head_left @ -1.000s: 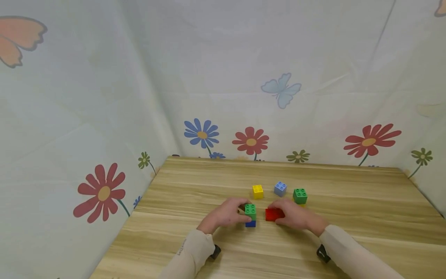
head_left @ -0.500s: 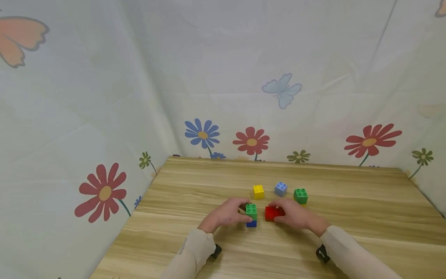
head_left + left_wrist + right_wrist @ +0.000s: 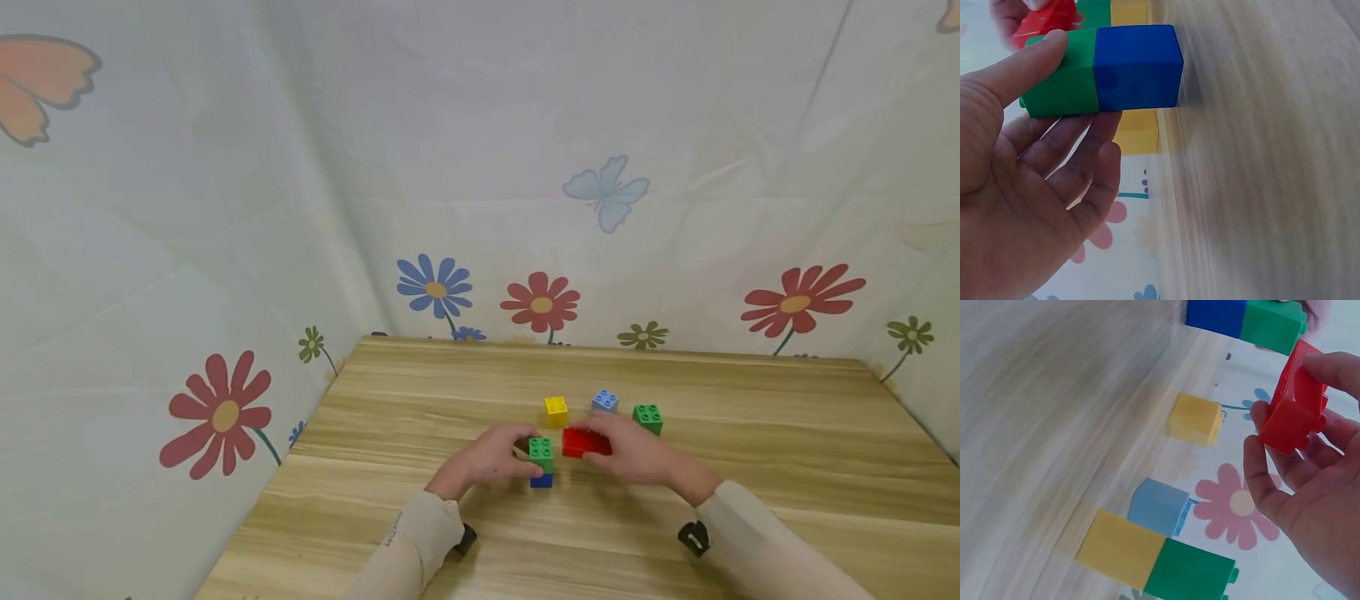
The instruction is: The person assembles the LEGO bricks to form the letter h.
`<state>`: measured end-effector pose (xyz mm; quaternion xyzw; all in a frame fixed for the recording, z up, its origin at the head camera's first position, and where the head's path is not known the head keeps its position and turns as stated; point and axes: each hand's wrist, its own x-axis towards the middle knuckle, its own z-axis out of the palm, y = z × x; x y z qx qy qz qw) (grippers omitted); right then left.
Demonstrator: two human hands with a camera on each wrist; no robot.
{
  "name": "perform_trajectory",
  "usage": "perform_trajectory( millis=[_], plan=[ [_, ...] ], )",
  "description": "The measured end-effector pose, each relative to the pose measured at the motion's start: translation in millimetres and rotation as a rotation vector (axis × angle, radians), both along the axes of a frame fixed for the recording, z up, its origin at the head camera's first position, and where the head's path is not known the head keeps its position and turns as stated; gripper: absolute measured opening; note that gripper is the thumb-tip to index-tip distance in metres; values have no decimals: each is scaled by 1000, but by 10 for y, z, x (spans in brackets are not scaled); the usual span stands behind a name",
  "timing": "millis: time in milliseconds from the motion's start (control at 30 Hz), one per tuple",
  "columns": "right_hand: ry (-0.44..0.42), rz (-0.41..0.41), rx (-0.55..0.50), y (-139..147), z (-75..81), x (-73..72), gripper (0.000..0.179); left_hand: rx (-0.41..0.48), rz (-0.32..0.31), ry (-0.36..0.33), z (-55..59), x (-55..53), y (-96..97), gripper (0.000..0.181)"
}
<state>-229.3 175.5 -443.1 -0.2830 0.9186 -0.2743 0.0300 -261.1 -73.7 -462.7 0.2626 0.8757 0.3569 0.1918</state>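
My left hand (image 3: 487, 458) pinches a green toy building brick (image 3: 541, 457) between thumb and fingers. That brick is joined on top of a dark blue brick (image 3: 1138, 69), which stands on the table. Just to the right, my right hand (image 3: 637, 450) grips a red brick (image 3: 581, 443) between thumb and fingers. In the right wrist view the red brick (image 3: 1288, 412) is off the table and tilted, with its studs facing the palm and its hollow underside showing. A narrow gap lies between the red brick and the green one in the head view.
Beyond the hands sit a yellow brick (image 3: 556, 412) and a light blue brick (image 3: 604, 401). Farther right stands a second green brick (image 3: 647, 418) on a yellow brick (image 3: 1119, 547). The wooden table (image 3: 420, 375) ends at a flower-printed cloth backdrop (image 3: 480, 167).
My right hand has lifted the red brick from the table and shifted it slightly left and away from me. The left hand and its green and blue bricks have stayed in place.
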Motion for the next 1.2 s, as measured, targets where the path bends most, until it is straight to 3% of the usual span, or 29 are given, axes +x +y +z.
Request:
perform_trajectory(
  millis=[567,1200],
  plan=[
    [-21,43,-35,-98,116,20,38,2,-9,2,-6,-12,-25,28],
    [3,70,-52,-149,112,34,41,26,-23,28,-36,-17,-22,24]
  ],
)
